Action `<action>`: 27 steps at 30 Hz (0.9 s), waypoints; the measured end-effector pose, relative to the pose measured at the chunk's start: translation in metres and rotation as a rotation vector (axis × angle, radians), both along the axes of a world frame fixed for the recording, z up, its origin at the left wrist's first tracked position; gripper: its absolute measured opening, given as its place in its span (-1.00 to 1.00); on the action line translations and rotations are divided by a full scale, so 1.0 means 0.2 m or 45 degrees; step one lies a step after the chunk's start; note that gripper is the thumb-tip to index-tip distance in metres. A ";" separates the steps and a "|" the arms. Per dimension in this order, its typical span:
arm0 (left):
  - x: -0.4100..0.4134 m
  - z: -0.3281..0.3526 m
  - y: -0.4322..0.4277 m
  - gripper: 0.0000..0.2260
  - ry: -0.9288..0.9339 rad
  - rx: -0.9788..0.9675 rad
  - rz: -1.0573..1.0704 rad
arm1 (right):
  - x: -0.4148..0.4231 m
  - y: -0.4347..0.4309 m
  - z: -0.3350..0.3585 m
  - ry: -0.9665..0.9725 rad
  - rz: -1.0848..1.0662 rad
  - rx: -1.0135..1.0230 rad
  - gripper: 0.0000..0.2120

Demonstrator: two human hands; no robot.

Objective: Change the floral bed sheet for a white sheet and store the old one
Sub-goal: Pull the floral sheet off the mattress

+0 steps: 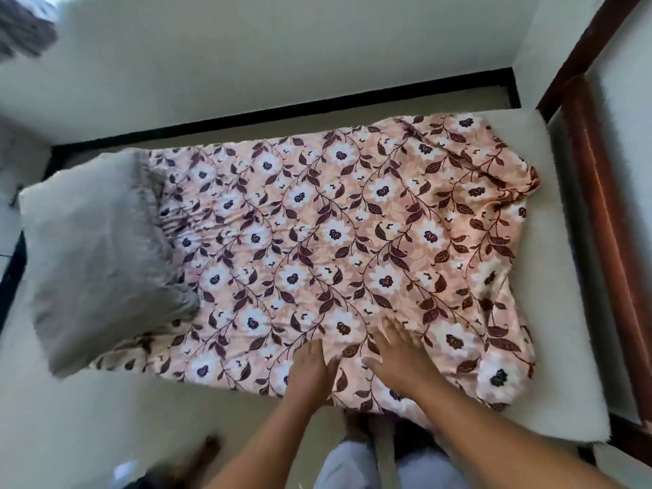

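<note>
The floral bed sheet, pink with white flowers and dark leaves, lies loose and rumpled over the white mattress, pulled off the right end so bare mattress shows there. My left hand lies on the sheet near the front edge, fingers together and pointing away. My right hand presses flat on the sheet just beside it, fingers spread. Both hands are blurred by motion. No white sheet is in view.
A grey pillow lies on the left end of the bed, partly over the sheet. A brown wooden bed frame runs along the right. White walls with a black skirting stand behind. My legs and the floor are below.
</note>
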State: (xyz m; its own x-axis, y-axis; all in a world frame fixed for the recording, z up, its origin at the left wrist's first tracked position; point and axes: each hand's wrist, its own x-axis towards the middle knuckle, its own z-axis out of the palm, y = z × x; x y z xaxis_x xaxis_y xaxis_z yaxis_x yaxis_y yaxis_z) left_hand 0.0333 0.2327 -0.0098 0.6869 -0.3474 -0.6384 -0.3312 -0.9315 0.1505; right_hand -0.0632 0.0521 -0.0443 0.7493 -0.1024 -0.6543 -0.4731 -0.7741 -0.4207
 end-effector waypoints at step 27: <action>0.36 0.41 1.77 -0.33 -0.173 -0.158 0.500 | 0.88 1.66 0.64 -0.282 0.833 -0.336 -0.27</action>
State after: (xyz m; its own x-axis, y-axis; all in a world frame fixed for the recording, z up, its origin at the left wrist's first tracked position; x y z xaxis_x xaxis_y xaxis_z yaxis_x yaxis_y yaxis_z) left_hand 0.1063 0.5874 0.0730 0.8571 -0.1117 -0.5028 0.0200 -0.9683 0.2491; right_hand 0.1118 0.3834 0.0836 0.8229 0.2772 -0.4960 0.1939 -0.9575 -0.2134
